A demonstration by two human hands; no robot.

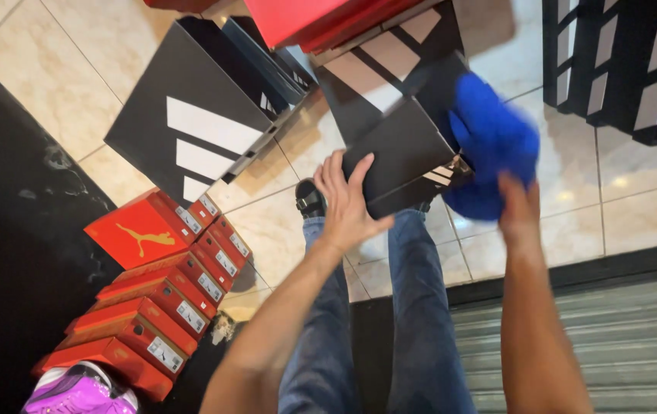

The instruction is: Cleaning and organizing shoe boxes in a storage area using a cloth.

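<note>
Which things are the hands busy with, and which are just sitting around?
In use:
- black shoebox, left hand on it
- blue cloth, gripped by right hand

Lying about:
- red shoeboxes stacked on the floor
- big black striped boxes
- purple shoe

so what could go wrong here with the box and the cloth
1. The left hand steadies the black box only at one edge, and it sits tilted; it could slip and fall toward the shoe below.
2. The right hand grips the blue cloth and is blurred; a hard wipe might knock the box loose.
3. The red box stack stands close to the legs and may get kicked.
</note>
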